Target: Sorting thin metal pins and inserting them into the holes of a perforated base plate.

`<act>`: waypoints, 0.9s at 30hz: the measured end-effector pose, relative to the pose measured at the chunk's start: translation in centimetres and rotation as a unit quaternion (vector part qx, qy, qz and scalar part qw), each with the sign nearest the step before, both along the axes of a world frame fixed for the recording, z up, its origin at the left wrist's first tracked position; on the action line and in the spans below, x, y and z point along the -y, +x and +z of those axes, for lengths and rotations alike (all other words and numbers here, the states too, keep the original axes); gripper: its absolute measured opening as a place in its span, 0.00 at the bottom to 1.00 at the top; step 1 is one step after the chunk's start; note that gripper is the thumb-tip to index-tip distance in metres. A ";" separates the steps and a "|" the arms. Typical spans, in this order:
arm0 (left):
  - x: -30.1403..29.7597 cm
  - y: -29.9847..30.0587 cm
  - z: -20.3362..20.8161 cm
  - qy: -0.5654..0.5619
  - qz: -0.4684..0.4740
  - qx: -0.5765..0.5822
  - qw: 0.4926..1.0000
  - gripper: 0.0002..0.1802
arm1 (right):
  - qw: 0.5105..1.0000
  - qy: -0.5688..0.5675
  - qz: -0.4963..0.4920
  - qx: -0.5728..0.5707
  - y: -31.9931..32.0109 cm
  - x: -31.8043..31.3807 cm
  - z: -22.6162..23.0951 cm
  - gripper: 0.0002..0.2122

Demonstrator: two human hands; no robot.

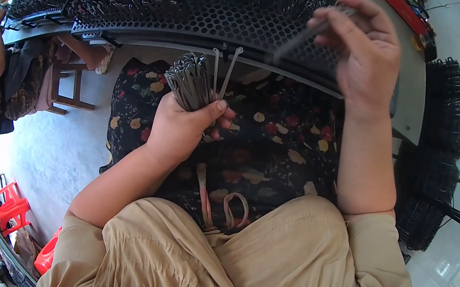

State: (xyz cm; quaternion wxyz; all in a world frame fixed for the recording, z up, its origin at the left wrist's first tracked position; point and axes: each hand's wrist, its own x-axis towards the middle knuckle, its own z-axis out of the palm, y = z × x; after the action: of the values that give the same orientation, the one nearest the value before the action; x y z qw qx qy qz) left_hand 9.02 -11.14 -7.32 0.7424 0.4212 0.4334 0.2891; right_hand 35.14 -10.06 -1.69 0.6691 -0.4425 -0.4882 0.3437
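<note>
Rod bundle [187,78], clamped in left hand's [180,126] fingers.
Two rods [230,72] splayed, likely for separation; right hand [371,57] pinches a blurred rod [297,42] near rack [207,24].

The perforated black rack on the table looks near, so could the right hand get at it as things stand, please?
Probably yes: the right hand appears over or close to the perforated black rack, with nothing visible blocking the way, though it holds a blurred grey strip.
</note>
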 end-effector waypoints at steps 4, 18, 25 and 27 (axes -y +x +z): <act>0.0 0.0 -0.5 -0.002 -0.004 -0.017 1.000 0.04 | 0.976 0.076 -0.166 0.121 -0.2 -1.2 0.3 0.09; 0.0 0.1 -1.0 0.017 -0.020 -0.051 0.998 0.04 | 0.887 0.095 -0.193 0.409 -1.5 -2.6 2.6 0.07; 0.1 0.2 -0.8 0.000 -0.017 -0.057 0.998 0.04 | 0.901 0.078 -0.115 0.410 -1.1 -3.6 3.4 0.08; 0.1 0.3 -0.8 -0.007 -0.015 -0.060 0.998 0.04 | 0.902 0.079 -0.121 0.407 -1.0 -3.6 3.3 0.09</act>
State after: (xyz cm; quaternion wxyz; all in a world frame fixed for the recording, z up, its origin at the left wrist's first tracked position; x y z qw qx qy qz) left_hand 9.34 -11.21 -8.09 0.7223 0.4389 0.4731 0.2485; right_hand 34.13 -6.50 1.57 0.4815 -0.5449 -0.6864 0.0103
